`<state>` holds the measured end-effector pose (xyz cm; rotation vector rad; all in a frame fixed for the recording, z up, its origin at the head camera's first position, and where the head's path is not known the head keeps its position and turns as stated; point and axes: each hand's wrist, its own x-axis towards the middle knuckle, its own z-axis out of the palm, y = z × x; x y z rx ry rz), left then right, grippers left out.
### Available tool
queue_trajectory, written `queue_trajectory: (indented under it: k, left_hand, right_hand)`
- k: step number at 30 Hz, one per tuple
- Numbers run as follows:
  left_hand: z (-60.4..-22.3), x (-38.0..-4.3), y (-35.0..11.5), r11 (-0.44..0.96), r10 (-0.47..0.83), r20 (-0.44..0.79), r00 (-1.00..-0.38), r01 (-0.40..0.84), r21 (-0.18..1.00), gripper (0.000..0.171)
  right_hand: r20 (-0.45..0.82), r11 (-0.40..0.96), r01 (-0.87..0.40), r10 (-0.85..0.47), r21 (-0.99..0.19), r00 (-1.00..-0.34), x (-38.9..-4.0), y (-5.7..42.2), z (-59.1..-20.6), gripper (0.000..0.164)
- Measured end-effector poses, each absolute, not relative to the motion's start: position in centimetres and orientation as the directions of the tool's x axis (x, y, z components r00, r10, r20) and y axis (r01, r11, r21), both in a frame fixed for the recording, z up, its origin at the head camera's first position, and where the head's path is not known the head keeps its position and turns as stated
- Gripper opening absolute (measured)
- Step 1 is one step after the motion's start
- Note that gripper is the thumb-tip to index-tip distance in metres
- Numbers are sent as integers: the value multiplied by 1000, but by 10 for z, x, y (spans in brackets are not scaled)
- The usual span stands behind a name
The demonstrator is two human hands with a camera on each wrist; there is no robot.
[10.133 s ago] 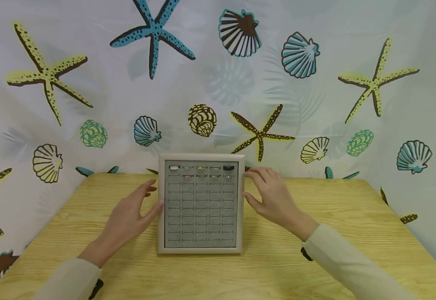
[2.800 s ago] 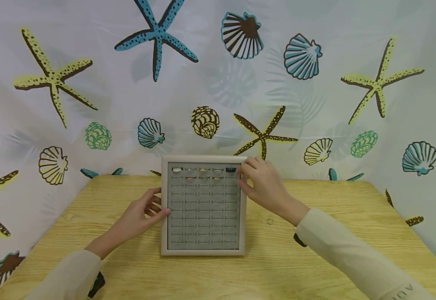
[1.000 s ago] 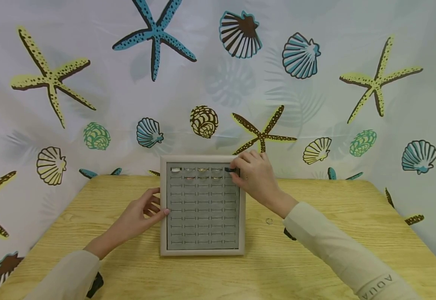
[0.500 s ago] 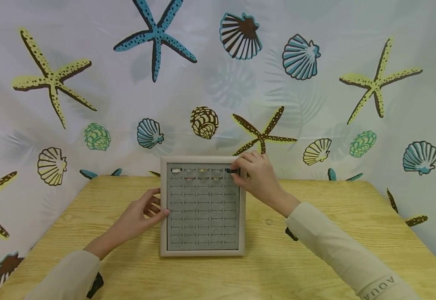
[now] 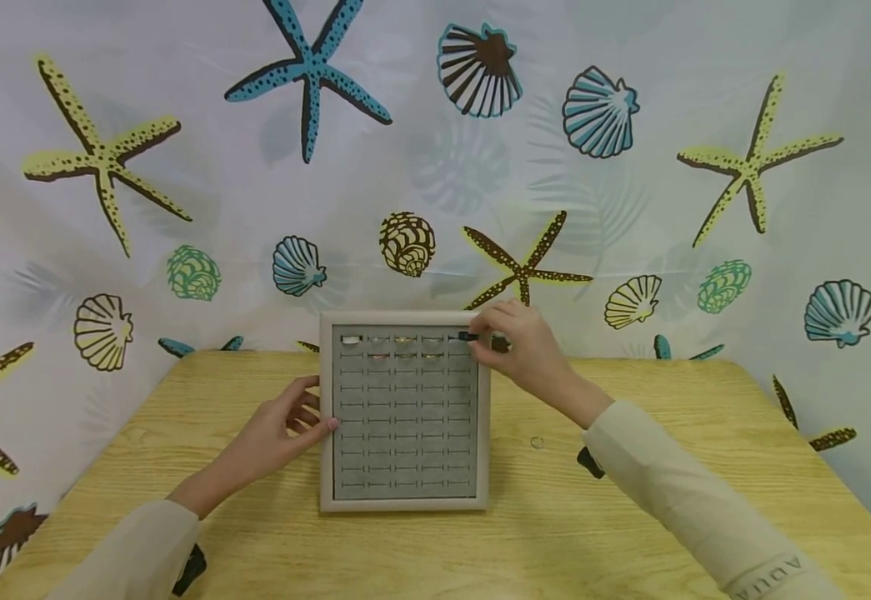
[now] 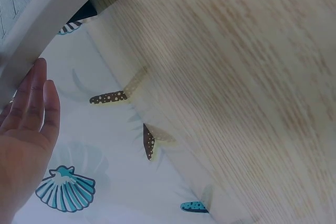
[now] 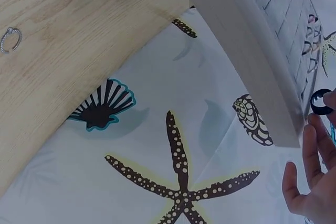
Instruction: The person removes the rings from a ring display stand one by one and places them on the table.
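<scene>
A ring display board with a pale frame (image 5: 405, 505) and grey slotted padding leans upright on the table. My left hand (image 5: 273, 433) holds its left edge, thumb on the front and fingers behind; the left wrist view shows those fingertips at the frame's back. At the top right corner my right hand (image 5: 528, 350) pinches a black ring (image 5: 468, 337) between thumb and fingers, in front of the last top-row slot. The right wrist view shows this black ring (image 7: 313, 102) just off the padding. A white ring (image 5: 352, 340) and several thin rings sit in the upper two rows.
A thin silver ring (image 5: 537, 442) lies on the wooden table (image 5: 630, 517) right of the board. A curtain (image 5: 435, 167) printed with starfish and shells hangs behind the table's far edge.
The silver ring from the second row's right end now lies on the table. My right hand has drawn the black ring out from its slot and slightly right. The left hand stays at the frame.
</scene>
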<state>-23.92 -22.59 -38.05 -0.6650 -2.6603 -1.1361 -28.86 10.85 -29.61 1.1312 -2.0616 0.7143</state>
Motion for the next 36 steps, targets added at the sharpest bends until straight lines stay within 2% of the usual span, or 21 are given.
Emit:
queue_trajectory:
  k: [4, 18, 36]
  left_hand:
    - [-380, -240, -226, 606, 332, 320, -887, 461, 648, 53]
    - [-380, -239, -224, 612, 325, 304, -896, 444, 654, 54]
    - [-380, -240, -224, 620, 319, 323, -891, 454, 640, 54]
  right_hand:
    - [776, 490, -863, -493, -126, -393, -286, 118, -294, 9]
    - [729, 578, -803, -488, -142, -480, -282, 167, -323, 13]
    - [500, 745, -662, -542, -86, -675, -280, 207, -392, 16]
